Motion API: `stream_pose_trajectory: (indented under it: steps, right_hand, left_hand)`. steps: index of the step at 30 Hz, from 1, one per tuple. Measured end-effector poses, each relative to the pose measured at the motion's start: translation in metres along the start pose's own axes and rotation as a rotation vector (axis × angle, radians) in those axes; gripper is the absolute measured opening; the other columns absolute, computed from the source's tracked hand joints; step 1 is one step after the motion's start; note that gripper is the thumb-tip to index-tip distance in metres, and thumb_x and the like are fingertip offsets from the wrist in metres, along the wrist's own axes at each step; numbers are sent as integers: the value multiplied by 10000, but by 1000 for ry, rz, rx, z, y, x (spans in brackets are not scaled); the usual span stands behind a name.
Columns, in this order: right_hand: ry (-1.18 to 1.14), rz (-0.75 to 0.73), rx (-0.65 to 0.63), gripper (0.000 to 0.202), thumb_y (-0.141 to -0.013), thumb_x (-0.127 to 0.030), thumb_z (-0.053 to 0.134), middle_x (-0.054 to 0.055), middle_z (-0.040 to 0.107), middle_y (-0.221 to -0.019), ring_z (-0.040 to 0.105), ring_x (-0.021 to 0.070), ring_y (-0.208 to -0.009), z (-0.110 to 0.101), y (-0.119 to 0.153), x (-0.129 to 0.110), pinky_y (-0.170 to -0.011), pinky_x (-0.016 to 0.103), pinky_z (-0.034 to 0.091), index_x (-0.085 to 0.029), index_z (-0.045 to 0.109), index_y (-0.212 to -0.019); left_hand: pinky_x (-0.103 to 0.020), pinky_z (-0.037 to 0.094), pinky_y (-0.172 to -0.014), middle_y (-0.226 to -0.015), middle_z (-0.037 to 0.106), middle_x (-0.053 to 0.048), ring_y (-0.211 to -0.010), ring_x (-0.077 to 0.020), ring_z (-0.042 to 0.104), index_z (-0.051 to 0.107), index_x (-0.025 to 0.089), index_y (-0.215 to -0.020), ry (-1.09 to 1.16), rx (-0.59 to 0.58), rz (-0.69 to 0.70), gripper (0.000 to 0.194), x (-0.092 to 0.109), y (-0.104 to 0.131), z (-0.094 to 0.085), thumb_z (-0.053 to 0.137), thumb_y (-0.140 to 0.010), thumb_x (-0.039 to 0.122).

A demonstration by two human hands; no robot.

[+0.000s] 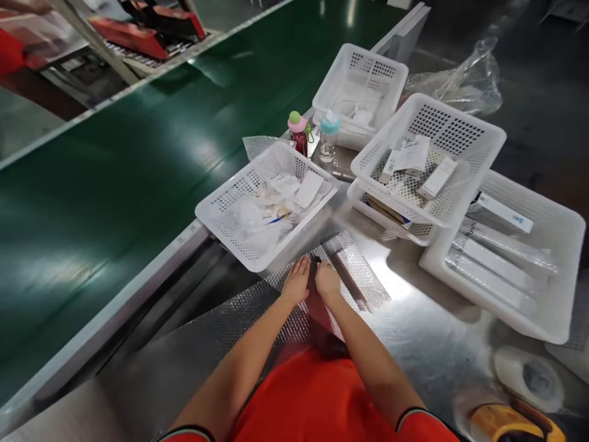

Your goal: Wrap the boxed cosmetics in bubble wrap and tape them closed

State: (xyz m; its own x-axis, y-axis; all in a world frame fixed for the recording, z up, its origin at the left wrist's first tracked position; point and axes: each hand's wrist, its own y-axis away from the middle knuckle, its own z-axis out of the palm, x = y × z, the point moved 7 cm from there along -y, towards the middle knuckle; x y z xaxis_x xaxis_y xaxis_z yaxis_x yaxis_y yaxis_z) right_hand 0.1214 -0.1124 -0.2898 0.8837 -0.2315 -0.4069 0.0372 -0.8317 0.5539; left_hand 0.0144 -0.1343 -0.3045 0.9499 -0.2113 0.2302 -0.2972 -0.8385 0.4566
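One bubble-wrap sheet (294,325), spread beneath flattened, open left grip (297,282) and curled right grip (327,280), whose hold cannot be told.

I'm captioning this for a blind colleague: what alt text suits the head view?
A person's left hand lies flat on bubble wrap, the right hand curled beside it, over a metal table. White plastic baskets holding packages stand beyond; a green conveyor belt runs along the left.
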Motion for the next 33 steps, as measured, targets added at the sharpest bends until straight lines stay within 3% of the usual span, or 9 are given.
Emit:
stream_pose_trajectory:
  steps: [7, 11, 14, 19, 21, 23, 26, 28, 33]
  right_hand:
    - [44, 6, 2, 392, -1047, -296, 236, 221, 673, -1123, 714, 279, -982, 2, -15, -10, -790, 356, 543, -75, 528, -1188]
    - [51, 3, -32, 362, -1046, -272, 241, 206, 680, -1105, 712, 249, -997, 4, 10, 6, -800, 322, 530, -99, 522, -1196]
    - [76, 51, -83, 336, -1038, -265, 272, 186, 698, -1033, 727, 256, -930, 17, 74, 69, -750, 327, 530, -110, 547, -1153]
    - [153, 265, -111, 353, -1013, -278, 252, 144, 700, -996, 730, 261, -818, 45, 214, 242, -615, 330, 499, -201, 594, -1064]
    - [201, 361, 41, 360, -998, -286, 260, 159, 689, -988, 716, 281, -811, 37, 242, 291, -621, 360, 498, -192, 600, -1075]
    - [256, 447, 231, 372, -978, -272, 289, 209, 670, -997, 691, 318, -876, 20, 247, 311, -698, 413, 508, -125, 591, -1138]
    - [279, 531, 550, 466, -956, -294, 354, 316, 589, -1183, 590, 393, -1117, -17, 217, 289, -862, 510, 477, -1, 508, -1283]
    - [216, 386, 654, 514, -954, -343, 395, 311, 515, -1320, 490, 389, -1256, -40, 176, 249, -965, 522, 432, -14, 474, -1341]
    - [133, -195, 319, 521, -941, -405, 526, 170, 408, -1507, 330, 332, -1403, -67, 70, 143, -1121, 462, 301, -193, 481, -1414]
  left_hand:
    - [-415, 176, -1248, -1642, 153, -219, -1528, -294, 133, 214, 5, -1524, 21, 10, 7, 947, -2, 0, 2, 622, -674, 93]
    - [-470, 212, -1233, -1642, 140, -217, -1528, -305, 120, 209, 63, -1539, 14, 8, 29, 953, -2, 1, 2, 653, -699, 139]
    - [-488, 219, -1228, -1640, 131, -229, -1527, -315, 112, 202, 74, -1542, 23, -1, 17, 954, -2, 0, 2, 695, -744, 246]
    - [-452, 208, -1233, -1646, 128, -212, -1529, -313, 121, 212, 69, -1544, -12, -45, -17, 946, 0, 1, 0, 715, -775, 297]
    - [-453, 228, -1223, -1643, 156, -210, -1524, -316, 158, 224, 82, -1544, -36, -20, -7, 930, 1, 4, -2, 711, -783, 303]
    - [-462, 248, -1211, -1632, 208, -215, -1510, -326, 213, 246, 97, -1541, -78, 30, 19, 902, 2, 12, -5, 703, -791, 301]
    - [-500, 270, -1187, -1624, 255, -203, -1491, -347, 264, 341, 176, -1520, -167, 61, 64, 765, 0, 30, -4, 655, -834, 300]
    - [-524, 279, -1173, -1626, 256, -190, -1489, -357, 266, 407, 231, -1493, -217, 48, 89, 658, -2, 40, -3, 610, -871, 307]
    - [-543, 259, -1181, -1637, 246, -151, -1497, -360, 238, 430, 214, -1482, -292, 18, 117, 625, 8, 42, -5, 575, -880, 292]
